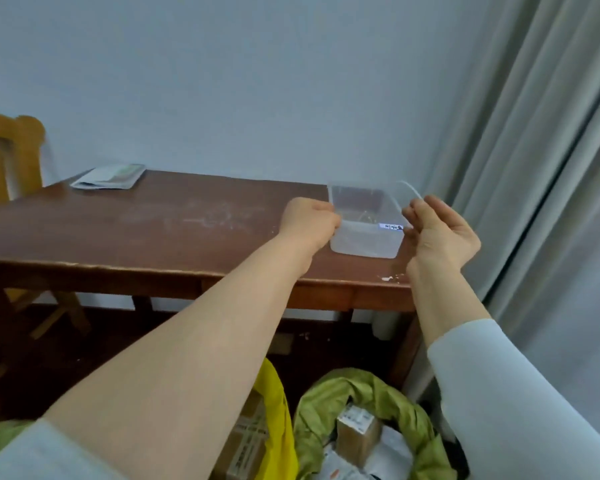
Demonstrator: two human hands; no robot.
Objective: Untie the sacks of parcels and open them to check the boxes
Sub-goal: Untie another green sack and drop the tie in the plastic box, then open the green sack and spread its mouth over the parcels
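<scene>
A clear plastic box [368,237] stands on the right end of the brown wooden table [153,230]. My left hand [309,225] grips its left rim. My right hand [440,233] is beside its right side, fingers curled and pinching the edge of a thin clear lid [411,188] that rises behind the box. On the floor below, a green sack [357,393] lies open with a cardboard parcel [357,434] and white packets inside. A yellow sack [278,427] next to it shows another cardboard box [246,441].
A flat grey packet [110,176] lies at the table's far left edge. A wooden chair [11,157] stands at the left. Grey curtains [541,168] hang at the right, close to the table's end. A pale wall is behind.
</scene>
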